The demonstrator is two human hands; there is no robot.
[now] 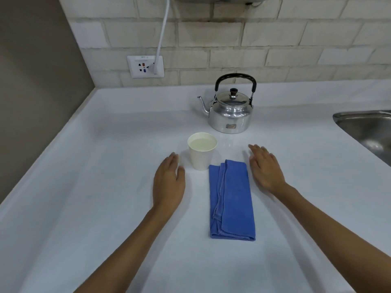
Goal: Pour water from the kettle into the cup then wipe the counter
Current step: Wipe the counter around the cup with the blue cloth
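Observation:
A metal kettle [229,111] with a black handle stands upright at the back of the white counter [105,187], spout pointing left. In front of it a white paper cup [202,152] holds liquid nearly to the rim. A folded blue cloth [231,199] lies flat just right of the cup and nearer to me. My left hand [169,182] rests palm down to the left of the cup, holding nothing. My right hand [265,169] lies flat just right of the cloth, fingers extended, also holding nothing.
A steel sink [368,132] is set into the counter at the far right. On the tiled back wall a socket plate [145,66] has a white cable plugged in, running upward. A brown wall borders the counter on the left.

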